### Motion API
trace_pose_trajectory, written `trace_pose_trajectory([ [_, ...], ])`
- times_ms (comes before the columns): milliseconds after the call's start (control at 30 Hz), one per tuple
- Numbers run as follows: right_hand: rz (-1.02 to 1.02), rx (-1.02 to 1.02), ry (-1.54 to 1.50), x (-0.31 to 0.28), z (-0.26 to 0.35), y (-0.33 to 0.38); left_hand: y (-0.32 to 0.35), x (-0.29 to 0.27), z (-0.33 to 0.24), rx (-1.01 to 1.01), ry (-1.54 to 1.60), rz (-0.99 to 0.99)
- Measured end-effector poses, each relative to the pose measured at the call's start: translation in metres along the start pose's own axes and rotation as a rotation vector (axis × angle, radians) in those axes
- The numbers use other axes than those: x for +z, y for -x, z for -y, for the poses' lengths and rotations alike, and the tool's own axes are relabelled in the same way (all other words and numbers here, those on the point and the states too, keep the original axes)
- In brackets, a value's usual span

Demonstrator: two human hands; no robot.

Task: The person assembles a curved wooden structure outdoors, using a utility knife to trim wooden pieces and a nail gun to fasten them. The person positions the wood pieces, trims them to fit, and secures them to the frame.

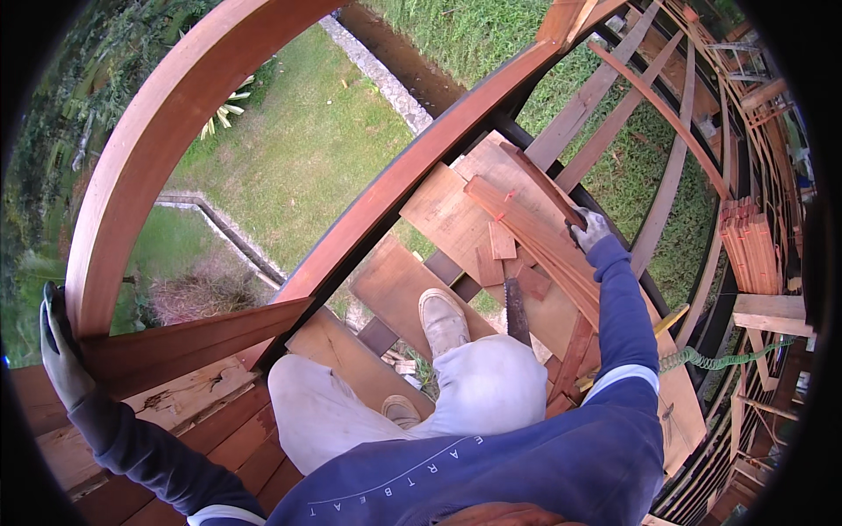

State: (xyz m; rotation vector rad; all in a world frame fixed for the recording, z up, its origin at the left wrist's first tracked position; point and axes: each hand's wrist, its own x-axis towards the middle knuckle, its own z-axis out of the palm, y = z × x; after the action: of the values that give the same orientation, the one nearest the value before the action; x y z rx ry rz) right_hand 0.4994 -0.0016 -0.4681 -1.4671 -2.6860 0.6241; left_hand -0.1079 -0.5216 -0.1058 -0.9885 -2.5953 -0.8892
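Observation:
My right hand (593,230), in a pale glove with dark fingertips, is closed on the near end of a narrow reddish wooden board (545,182). The board slants across a plywood sheet (491,162), beside a bundle of thin reddish strips (526,237). At the far left my gloved left hand (63,346) lies against the outer side of a curved wooden beam (114,188), its fingers stretched upward; its thumb is hidden. A handsaw (516,311) rests near my knee, with small wood offcuts (502,239) just beyond it.
Boards with gaps between them (395,285) lie under my feet, with grass (307,131) far below. A long reddish rail (395,188) crosses ahead. On the right are a stack of cut boards (747,245), a green coiled hose (719,358) and curved open framing (680,131).

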Motion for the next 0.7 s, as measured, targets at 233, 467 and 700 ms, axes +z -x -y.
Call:
trace_pose_trajectory([
  [233,0.11,-0.18,-1.051,-0.167,0.17,0.012,0.014,0.02,-0.072,0.042,-0.281,-0.038],
  [467,0.039,-0.521,-1.144,-0.156,0.306,0.008,0.019,0.013,-0.098,-0.046,-0.349,-0.083],
  [700,0.439,-0.716,-1.182,-0.099,0.48,0.048,0.031,-0.012,-0.067,0.296,0.257,-0.193],
])
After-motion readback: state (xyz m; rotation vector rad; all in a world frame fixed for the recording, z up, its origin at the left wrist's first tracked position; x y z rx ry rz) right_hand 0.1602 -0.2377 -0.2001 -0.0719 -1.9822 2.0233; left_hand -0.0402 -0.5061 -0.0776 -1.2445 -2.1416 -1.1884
